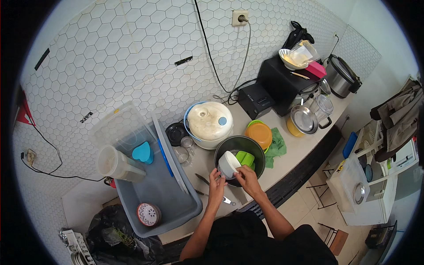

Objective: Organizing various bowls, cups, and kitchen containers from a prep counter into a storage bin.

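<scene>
My left hand (217, 185) and my right hand (247, 179) are on either side of a white bowl (228, 164), tilted over a large dark pot (260, 149). The right fingers pinch the bowl's rim; the left fingers are at its lower left side, where the contact is hard to make out. Bright green containers (245, 158) lie inside the pot. Left of my left hand, dark-ended tongs (228, 200) rest on the counter, partly hidden by that wrist. An orange bowl (259, 134) and a green cloth (277, 147) are right of the pot.
A grey plastic tub (149, 192) at left holds patterned bowls (148, 214), a blue heart-shaped container (143, 153) and a clear plastic canister (114, 162). Behind the pot stands a white lidded container (210, 121). A black printer (255, 99), a steel pan (303, 119) and a glass jug (322, 106) stand farther right.
</scene>
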A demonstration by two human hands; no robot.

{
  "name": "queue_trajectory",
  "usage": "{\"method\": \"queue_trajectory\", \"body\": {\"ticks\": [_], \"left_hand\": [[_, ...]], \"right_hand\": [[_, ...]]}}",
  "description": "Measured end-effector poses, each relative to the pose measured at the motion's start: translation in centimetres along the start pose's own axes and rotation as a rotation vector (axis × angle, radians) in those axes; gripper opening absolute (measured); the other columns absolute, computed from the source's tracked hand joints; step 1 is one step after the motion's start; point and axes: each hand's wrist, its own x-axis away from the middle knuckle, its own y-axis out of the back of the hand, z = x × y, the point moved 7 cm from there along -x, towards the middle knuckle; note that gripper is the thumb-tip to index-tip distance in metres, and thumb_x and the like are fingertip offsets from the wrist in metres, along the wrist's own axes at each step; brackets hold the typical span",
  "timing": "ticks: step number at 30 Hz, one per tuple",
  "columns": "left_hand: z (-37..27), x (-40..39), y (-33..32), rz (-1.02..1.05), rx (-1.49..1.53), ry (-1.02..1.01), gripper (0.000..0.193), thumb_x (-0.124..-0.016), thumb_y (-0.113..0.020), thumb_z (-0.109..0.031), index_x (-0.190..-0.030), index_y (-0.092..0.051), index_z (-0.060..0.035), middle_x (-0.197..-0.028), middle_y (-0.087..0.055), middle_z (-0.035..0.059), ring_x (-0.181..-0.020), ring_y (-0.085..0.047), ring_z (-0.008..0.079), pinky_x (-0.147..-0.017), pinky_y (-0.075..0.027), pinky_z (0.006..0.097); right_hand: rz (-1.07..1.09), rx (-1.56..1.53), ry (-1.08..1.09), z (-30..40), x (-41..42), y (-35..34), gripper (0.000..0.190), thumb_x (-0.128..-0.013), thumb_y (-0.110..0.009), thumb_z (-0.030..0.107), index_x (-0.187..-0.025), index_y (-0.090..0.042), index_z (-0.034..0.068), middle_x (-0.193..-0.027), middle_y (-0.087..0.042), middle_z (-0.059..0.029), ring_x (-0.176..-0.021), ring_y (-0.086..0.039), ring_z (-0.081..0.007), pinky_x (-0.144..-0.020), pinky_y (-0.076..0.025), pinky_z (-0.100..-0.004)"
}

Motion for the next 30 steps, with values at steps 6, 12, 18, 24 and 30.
{"method": "queue_trajectory", "body": {"ticks": [6, 12, 18, 24, 30], "left_hand": [[-1.9, 0.8, -1.4, 0.000, 0.075, 0.053, 0.071, -0.094, -0.056, -0.017, -0.148, -0.011, -0.0072, -0.140, -0.034, 0.0204, -0.117, -0.050, 0.0281, -0.088, -0.051, 0.0355], [-2.9, 2.8, 0.8, -0.123, 0.134, 0.045, 0.071, -0.083, -0.044, -0.003, -0.147, -0.017, -0.0155, -0.142, -0.030, 0.0181, -0.125, -0.044, 0.0320, -0.087, -0.054, 0.0447], [-1.5, 8.1, 3.9, -0.026, 0.276, 0.182, 0.068, -0.086, -0.044, -0.004, -0.147, -0.017, -0.0175, -0.141, -0.032, 0.0162, -0.126, -0.044, 0.0343, -0.089, -0.053, 0.0512], [-1.7, 12.0, 5.8, -0.056, 0.376, 0.210, 0.061, -0.091, -0.041, -0.004, -0.146, -0.018, -0.0149, -0.140, -0.034, 0.0162, -0.125, -0.046, 0.0344, -0.090, -0.053, 0.0527], [-0.3, 14.2, 10.3, -0.162, 0.501, 0.185, 0.054, -0.094, -0.043, -0.013, -0.144, -0.023, -0.0119, -0.137, -0.040, 0.0163, -0.125, -0.047, 0.0330, -0.094, -0.050, 0.0501]], "right_hand": [[0.145, 0.084, 0.290, 4.7, 2.2, -0.9, 0.010, -0.086, -0.063, 0.007, -0.094, -0.064, 0.002, -0.081, -0.052, -0.0113, -0.081, -0.053, -0.0284, -0.074, -0.044, -0.0378], [0.152, -0.081, 0.111, 1.5, 0.1, -0.5, 0.012, -0.085, -0.060, 0.006, -0.095, -0.064, 0.001, -0.092, -0.057, -0.0144, -0.093, -0.056, -0.0306, -0.077, -0.046, -0.0407], [0.416, 0.521, 0.174, -5.8, -2.9, -5.2, 0.011, -0.080, -0.063, 0.012, -0.090, -0.066, 0.007, -0.101, -0.061, -0.0145, -0.101, -0.057, -0.0324, -0.080, -0.049, -0.0412], [0.720, 0.813, 0.084, -9.7, -2.5, -10.5, 0.013, -0.081, -0.060, 0.019, -0.089, -0.067, 0.010, -0.098, -0.063, -0.0165, -0.095, -0.060, -0.0356, -0.080, -0.051, -0.0461], [0.415, 0.554, 0.141, -3.7, -3.0, -6.5, 0.018, -0.086, -0.058, 0.022, -0.094, -0.060, 0.006, -0.091, -0.062, -0.0168, -0.089, -0.061, -0.0370, -0.074, -0.049, -0.0472]]}}
